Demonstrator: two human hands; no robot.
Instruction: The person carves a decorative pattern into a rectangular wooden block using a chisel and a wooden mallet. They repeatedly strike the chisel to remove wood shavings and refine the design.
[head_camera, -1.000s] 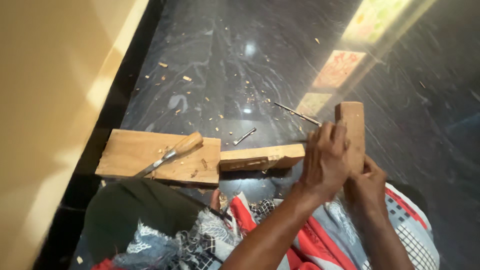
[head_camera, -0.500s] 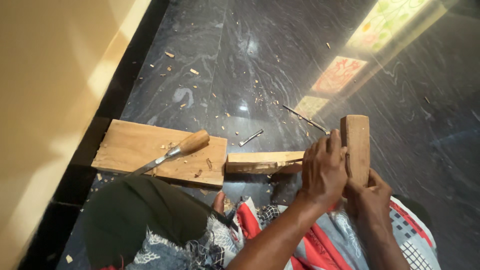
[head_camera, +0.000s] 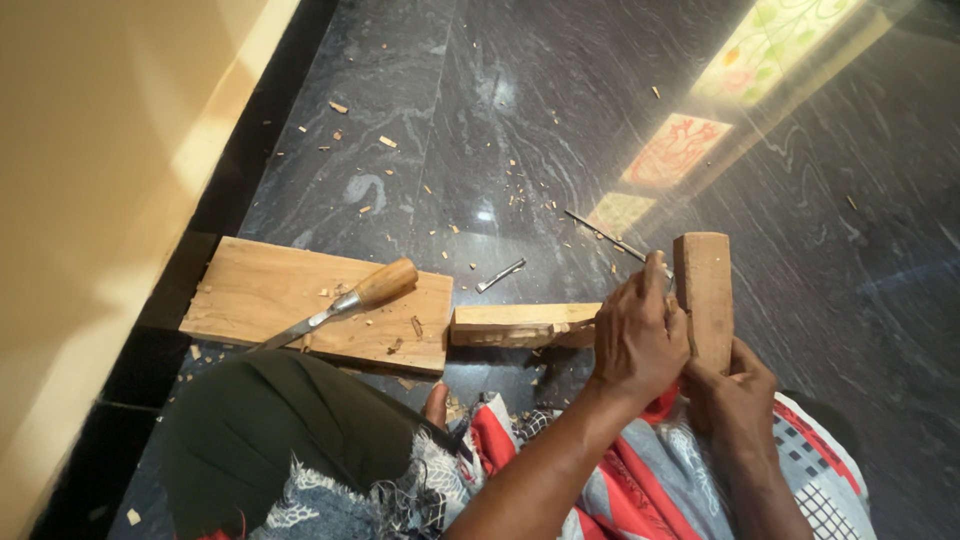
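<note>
Dark polished stone flooring (head_camera: 480, 110) with pale veining fills the view, scattered with small wood chips, and a cream wall (head_camera: 90, 200) with a black skirting band runs down the left edge. Near that wall lies a flat rectangular board of light wood (head_camera: 270, 290), and on it rests a chisel with a rounded wooden handle and steel blade (head_camera: 345, 303), untouched, its blade pointing left and towards the person. Just right of the board lies a narrow light wooden strip (head_camera: 515, 325), its right end hidden behind the left hand (head_camera: 640, 340). A small metal bit (head_camera: 500, 274) and a thin metal rod (head_camera: 605, 236) lie on the floor beyond the strip. The left hand is curled closed, fingers wrapped against the left side of an upright rectangular block of reddish-brown wood (head_camera: 705, 295). The right hand (head_camera: 735, 390) grips the block's lower end from below, fingers closed around it. Both hands sit above the person's lap, covered in red, white and grey patterned cloth (head_camera: 670, 480), with a dark green clothed knee (head_camera: 270, 430) at lower left.
</note>
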